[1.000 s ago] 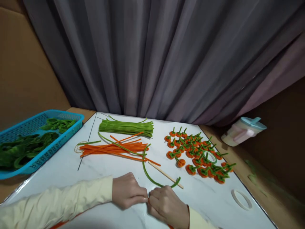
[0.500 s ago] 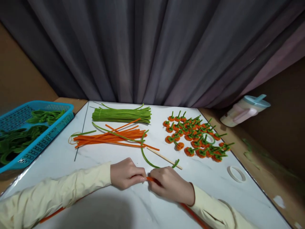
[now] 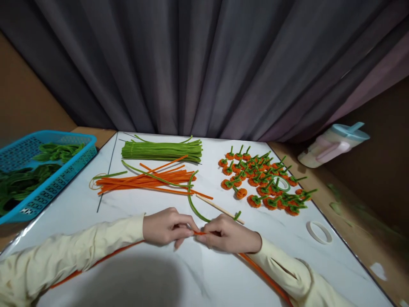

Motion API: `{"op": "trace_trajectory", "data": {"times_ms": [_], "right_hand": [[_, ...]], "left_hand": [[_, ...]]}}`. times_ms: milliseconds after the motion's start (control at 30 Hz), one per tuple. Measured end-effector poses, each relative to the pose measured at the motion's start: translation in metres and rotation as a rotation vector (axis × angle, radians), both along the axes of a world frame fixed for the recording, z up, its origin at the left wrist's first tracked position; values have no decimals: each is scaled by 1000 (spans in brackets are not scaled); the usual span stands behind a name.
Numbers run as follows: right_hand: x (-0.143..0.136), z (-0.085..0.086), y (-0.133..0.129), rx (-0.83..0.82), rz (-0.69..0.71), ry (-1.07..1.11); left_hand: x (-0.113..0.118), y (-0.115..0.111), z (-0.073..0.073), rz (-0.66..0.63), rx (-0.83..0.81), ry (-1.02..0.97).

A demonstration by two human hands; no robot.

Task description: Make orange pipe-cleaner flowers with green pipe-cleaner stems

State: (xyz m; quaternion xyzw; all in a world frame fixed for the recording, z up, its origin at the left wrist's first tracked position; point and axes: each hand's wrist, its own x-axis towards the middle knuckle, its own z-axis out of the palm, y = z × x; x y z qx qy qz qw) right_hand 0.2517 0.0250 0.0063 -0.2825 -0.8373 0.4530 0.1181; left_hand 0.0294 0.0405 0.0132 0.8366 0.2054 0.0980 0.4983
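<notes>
Both hands pinch orange pipe cleaners [image 3: 200,233] between them, low over the middle of the white table. My left hand [image 3: 168,227] is closed, thumb and forefinger on the orange stems; its other fingers curl loosely. My right hand [image 3: 230,233] pinches them a short way to the right. Long orange ends trail under both forearms toward the near edge. Just beyond the hands lie a curved green pipe cleaner [image 3: 194,207] and a thin wooden stick [image 3: 220,207]. Farther off are a loose pile of orange pipe cleaners [image 3: 143,181] and a green bundle [image 3: 159,150].
Several small orange pumpkins [image 3: 255,201] with green stems stand at the right, a roll of green tape [image 3: 281,183] among them. A white tape roll [image 3: 318,232] lies nearer. A lidded cup [image 3: 332,145] is at far right. At left, a blue basket [image 3: 64,170] holds green pieces.
The hands have shifted slightly up, and the fingers have changed their grip on the orange pipe cleaners. The left hand's lower fingers have loosened. The view has tilted slightly.
</notes>
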Motion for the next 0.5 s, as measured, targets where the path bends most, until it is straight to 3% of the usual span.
{"op": "trace_trajectory", "data": {"times_ms": [200, 300, 500], "right_hand": [[-2, 0, -4, 30, -38, -12], [-1, -2, -4, 40, -44, -7], [0, -4, -5, 111, -15, 42]], "left_hand": [[17, 8, 29, 24, -208, 229], [23, 13, 30, -1, -300, 297], [27, 16, 26, -131, -252, 305]]}}
